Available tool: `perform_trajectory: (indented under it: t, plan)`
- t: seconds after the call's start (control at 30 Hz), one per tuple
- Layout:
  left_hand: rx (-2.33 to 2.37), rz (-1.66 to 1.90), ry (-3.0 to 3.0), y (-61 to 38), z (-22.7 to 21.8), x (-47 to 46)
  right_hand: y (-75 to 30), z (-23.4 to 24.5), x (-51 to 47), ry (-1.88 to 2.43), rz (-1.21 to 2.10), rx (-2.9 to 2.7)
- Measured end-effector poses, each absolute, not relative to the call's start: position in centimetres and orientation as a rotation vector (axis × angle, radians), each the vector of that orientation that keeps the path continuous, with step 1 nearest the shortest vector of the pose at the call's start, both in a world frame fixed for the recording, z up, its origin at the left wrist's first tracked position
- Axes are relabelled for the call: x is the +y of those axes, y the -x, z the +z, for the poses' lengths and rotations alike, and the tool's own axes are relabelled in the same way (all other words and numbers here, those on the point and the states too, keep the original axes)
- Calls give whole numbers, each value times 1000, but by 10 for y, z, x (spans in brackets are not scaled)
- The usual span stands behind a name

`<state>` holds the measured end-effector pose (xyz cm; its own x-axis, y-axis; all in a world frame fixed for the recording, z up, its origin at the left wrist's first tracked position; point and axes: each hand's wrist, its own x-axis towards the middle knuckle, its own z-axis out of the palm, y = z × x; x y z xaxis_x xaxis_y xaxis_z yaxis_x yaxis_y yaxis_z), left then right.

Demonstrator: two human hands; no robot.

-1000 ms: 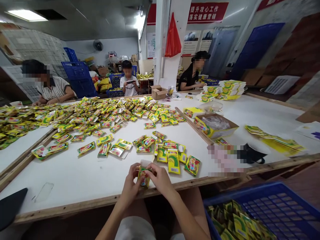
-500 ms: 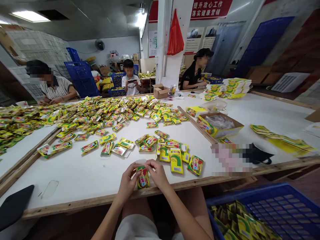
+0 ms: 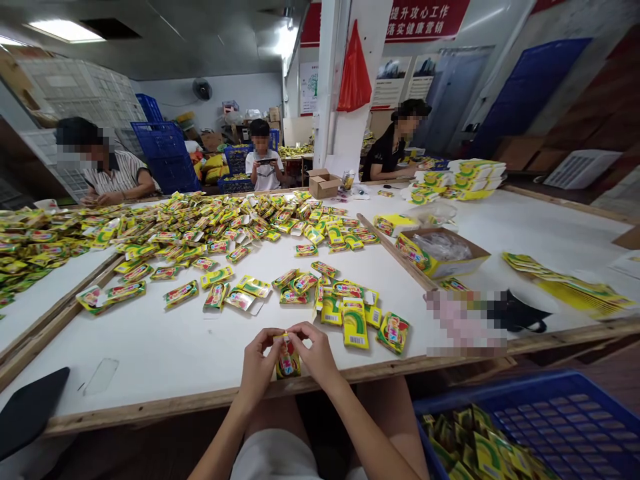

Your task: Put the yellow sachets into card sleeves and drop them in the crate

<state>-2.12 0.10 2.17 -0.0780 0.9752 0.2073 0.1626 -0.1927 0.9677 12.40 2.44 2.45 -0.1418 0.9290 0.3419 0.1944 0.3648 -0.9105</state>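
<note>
A small printed candy box [image 3: 288, 361] in yellow, green and red stands near the front edge of the white table [image 3: 175, 353]. My left hand [image 3: 261, 357] grips its left side and top, fingers bent in. From the other side my right hand [image 3: 314, 350] pinches the top edge, thumbs close together. The box's top flap is mostly hidden behind my fingers. Just right of my hands lie several similar boxes, among them a yellow one [image 3: 355, 324] with a barcode and one face up [image 3: 393, 333].
A large heap of boxes [image 3: 225, 217] spreads across the table's far left. Wooden strips [image 3: 397, 252] divide the surface. An open carton [image 3: 443, 250] holds clear plastic. Below right sits a blue crate [image 3: 575, 383] with more boxes. Three people [image 3: 395, 150] sit across the table.
The white top flap, raised before, no longer shows above the box. My fingers have drawn closer together over its top edge.
</note>
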Motion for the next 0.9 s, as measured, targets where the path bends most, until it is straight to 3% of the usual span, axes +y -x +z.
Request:
perform_trajectory:
  t: [0.47, 0.6, 0.8, 0.9]
  plan:
    - [1273, 1341, -1424, 26, 14, -8, -121, 21, 12, 999, 1054, -1544]
    - [1270, 1349, -1399, 30, 8, -12, -163, 44, -3, 1125, 757, -1560]
    - [1331, 1261, -1417, 30, -1, -8, -316, 79, -36, 1731, 268, -1755]
    - [1359, 1192, -1533, 25, 1, -8, -323, 82, -23, 1708, 202, -1889]
